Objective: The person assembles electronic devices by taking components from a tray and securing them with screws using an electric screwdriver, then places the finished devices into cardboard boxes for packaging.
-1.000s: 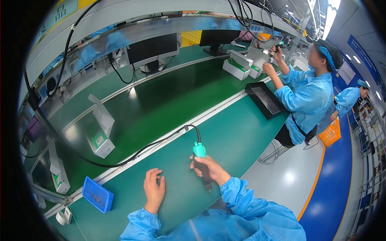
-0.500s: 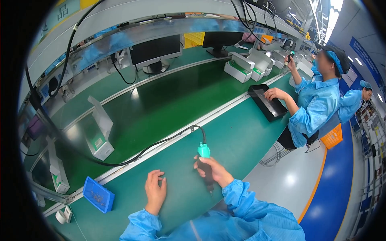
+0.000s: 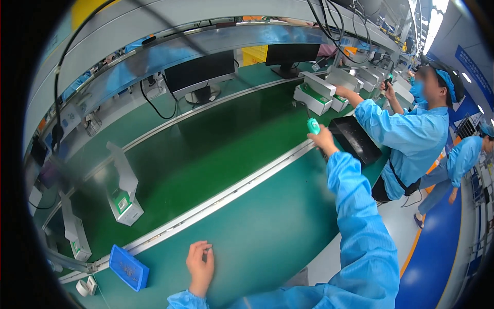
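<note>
The right hand is stretched toward the upper right of the frame, fingers wrapped around a teal-tipped power tool with a smooth plastic head. The left hand rests at bottom centre on the matte green table, fingers loosely curled, seemingly pinching something too small to tell. A shallow blue rectangular tray lies at lower left. White open boxes with green labels stand on the conveyor belt. A flat black tray sits just beside the tool.
</note>
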A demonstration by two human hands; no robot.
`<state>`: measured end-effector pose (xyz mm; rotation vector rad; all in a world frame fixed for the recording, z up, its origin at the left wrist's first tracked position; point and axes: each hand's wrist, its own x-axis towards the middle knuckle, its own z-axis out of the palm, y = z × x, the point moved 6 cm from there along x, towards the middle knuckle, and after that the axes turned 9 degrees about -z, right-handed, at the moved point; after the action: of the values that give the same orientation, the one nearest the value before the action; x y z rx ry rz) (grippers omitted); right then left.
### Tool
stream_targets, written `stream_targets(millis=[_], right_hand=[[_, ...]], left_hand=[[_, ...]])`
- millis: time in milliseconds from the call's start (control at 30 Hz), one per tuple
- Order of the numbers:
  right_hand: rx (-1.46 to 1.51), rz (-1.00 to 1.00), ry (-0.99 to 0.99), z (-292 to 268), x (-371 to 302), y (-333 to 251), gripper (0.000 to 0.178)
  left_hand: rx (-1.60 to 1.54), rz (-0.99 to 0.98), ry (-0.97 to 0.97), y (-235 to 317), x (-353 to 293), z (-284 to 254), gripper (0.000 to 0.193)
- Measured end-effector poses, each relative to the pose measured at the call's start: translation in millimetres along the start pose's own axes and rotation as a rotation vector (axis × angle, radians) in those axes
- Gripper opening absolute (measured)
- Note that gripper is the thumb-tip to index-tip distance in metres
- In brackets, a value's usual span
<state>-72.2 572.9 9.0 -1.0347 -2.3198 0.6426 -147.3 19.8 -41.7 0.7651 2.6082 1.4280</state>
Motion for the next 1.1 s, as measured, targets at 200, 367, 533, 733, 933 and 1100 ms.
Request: stream_targets(millis=[200,367,533,733,933,1100], right_hand=[[-0.342,-0.116,0.088,-3.5,86.4,19.7,0.061],[-0.329,-0.077,0.002,-3.0,121.3,39.8,0.064],[-0.367,-0.142,0.004,3.4,137.0,30.7,0.059],[-0.416,-0.177,0.035,13.9,134.0,33.5,0.054],[-0.614,-0.285,-0.154,29.8,109.1,2.5,0.035],[-0.596,-0.626,-0.026,33.5,71.9,-60.5,0.027]], left_hand=[[0.015,-0.077,0.046,-5.6,-0.6,0.9,0.011],[0.036,-0.110,0.047,-4.8,-2.0,0.9,0.013],[0.091,-0.119,0.054,-0.9,-0.5,-2.6,0.013],[0.060,-0.103,0.072,-3.7,-3.4,-0.8,0.013],[0.055,-0.097,0.083,-0.5,-0.9,-0.4,0.011],[0.028,-0.100,0.086,1.0,-0.4,-1.3,0.010]])
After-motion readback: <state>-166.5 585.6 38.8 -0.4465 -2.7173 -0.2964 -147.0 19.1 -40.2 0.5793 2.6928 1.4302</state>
